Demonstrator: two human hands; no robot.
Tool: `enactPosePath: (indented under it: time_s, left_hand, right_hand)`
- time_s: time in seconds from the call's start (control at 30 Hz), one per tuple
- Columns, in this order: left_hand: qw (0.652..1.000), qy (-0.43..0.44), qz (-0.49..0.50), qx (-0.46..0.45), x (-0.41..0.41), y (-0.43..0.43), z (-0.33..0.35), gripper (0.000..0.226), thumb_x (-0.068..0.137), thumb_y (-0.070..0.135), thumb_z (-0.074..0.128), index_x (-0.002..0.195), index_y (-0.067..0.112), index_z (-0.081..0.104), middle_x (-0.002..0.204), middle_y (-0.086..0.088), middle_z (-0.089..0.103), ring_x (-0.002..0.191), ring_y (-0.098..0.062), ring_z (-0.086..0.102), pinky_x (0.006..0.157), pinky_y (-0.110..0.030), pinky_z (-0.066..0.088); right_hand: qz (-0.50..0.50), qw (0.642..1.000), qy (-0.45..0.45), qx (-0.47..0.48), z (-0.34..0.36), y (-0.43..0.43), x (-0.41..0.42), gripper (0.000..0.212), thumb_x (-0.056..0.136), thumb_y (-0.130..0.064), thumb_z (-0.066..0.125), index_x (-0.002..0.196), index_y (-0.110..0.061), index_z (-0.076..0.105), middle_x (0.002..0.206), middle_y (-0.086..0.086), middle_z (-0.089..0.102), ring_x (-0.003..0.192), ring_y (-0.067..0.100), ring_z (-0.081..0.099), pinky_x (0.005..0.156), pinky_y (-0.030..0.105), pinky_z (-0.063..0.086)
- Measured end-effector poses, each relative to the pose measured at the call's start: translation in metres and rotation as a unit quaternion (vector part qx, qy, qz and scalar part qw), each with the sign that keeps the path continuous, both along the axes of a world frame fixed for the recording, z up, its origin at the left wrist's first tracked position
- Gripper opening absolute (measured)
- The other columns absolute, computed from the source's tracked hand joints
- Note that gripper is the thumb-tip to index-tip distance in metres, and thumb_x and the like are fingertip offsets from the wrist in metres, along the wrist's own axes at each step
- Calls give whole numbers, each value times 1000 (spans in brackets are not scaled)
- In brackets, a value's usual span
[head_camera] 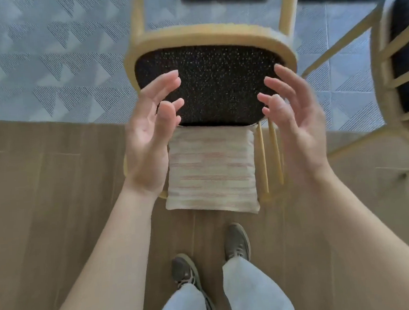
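Note:
A wooden chair [213, 33] with a dark speckled seat [217, 85] stands below me, seen from behind and above. A cream cushion with faint red stripes [212, 171] hangs against the chair's backrest, covering most of it. My left hand [150, 137] hovers at the cushion's left side, palm turned inward, fingers spread and loosely bent, holding nothing. My right hand [294, 123] mirrors it on the right side, in front of the backrest spindles [275, 149]. Neither hand touches the cushion or the chair.
A second wooden chair with a dark seat [404, 65] stands close on the right. A grey patterned rug [44, 64] lies under the chairs and meets wood flooring [43, 204]. My shoes [237, 242] and light trousers are directly below.

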State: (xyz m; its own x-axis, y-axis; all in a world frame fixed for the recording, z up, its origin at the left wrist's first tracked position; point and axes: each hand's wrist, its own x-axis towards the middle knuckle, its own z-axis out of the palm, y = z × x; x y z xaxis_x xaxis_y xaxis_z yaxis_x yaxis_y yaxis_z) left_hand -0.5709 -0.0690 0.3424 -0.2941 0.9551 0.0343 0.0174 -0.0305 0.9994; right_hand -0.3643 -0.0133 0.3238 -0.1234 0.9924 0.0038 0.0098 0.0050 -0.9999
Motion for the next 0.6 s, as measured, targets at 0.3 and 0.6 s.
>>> enactPosePath:
  time_s: [0.3, 0.6]
  left_hand:
    - [993, 114, -35, -7, -46, 21, -305, 67, 92, 77, 49, 148, 40, 47, 161, 8, 45, 154, -10, 35, 128, -47, 25]
    - [952, 288, -50, -92, -55, 23, -456, 82, 77, 72, 70, 150, 42, 48, 170, -4, 23, 160, -29, 16, 125, -65, 18]
  right_hand:
    - [-33, 993, -107, -24, -303, -3, -15, 72, 87, -66, 72, 149, -36, 52, 154, -8, 54, 145, 16, 50, 121, 51, 40]
    - [-41, 973, -183, -131, -443, -4, 18, 93, 64, -77, 85, 143, -72, 37, 154, -19, 49, 135, 3, 57, 103, 36, 58]
